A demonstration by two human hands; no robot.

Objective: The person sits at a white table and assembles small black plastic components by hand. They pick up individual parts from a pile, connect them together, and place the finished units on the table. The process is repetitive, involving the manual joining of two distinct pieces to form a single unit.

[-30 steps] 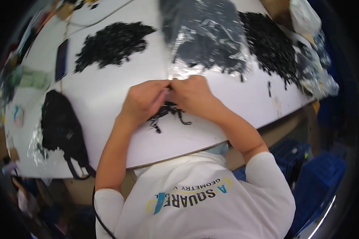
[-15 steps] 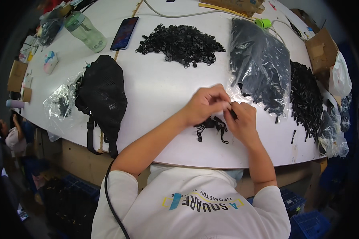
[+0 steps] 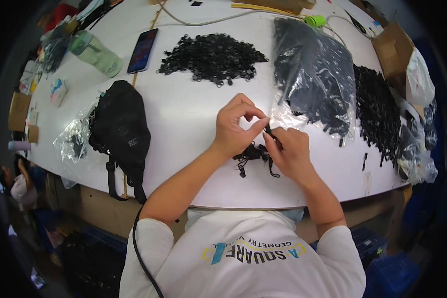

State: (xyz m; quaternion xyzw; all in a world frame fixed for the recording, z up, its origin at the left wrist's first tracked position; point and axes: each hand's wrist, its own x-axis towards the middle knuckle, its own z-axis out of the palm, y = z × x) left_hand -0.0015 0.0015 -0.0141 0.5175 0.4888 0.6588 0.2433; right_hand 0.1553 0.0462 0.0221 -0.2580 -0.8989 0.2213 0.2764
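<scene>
Over the table in front of me my left hand (image 3: pixel 237 125) pinches thumb against forefinger at the upper end of a small black piece (image 3: pixel 268 130). My right hand (image 3: pixel 291 150) is closed round the lower part of that piece, so its exact kind stays hidden. Just beneath my hands lies a small cluster of black looped cord pieces with little black fittings (image 3: pixel 254 154). Farther off is a large heap of small black flat fittings (image 3: pixel 213 59), which look like zipper sliders. To the right rests a clear plastic bag of black cord pieces (image 3: pixel 313 74).
More black cord pieces (image 3: pixel 376 111) are heaped at the right, beside a cardboard box (image 3: pixel 393 52) and a white plastic bag (image 3: pixel 421 79). On the left lie a black mesh bag (image 3: pixel 121 129), a phone (image 3: pixel 143 50) and a green bottle (image 3: pixel 97 54). A cable crosses the far side.
The whole view has shifted a little. Both hands remain close together, and the black piece between them now shows more plainly.
</scene>
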